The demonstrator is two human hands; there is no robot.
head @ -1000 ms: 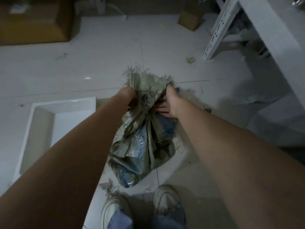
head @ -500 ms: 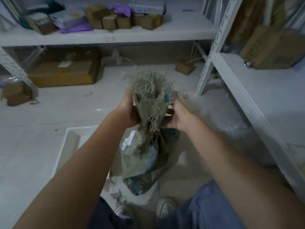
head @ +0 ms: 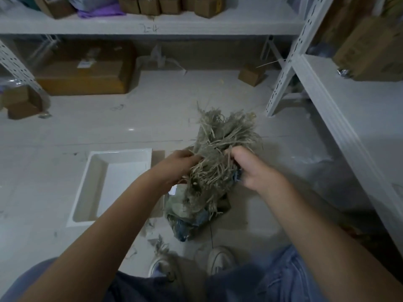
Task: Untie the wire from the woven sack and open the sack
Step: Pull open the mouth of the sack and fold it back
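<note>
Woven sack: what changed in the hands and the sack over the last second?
The camera tilted up, bringing the shelves into view. The right hand, first flat against the woven sack, now grips its frayed neck. The left hand kept its hold on the other side. The sack remains bunched and closed; no wire can be seen.

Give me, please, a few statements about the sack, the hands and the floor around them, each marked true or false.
1. Both hands grip the woven sack at its frayed neck. True: left hand, right hand.
2. The white tray lies on the floor to the left of the sack. True.
3. The sack sits on the right-hand shelf. False: it is held over the floor.
4. The tray is full of boxes. False: nothing shows in it.
5. The sack's mouth is spread wide open. False: it is bunched together.
</note>
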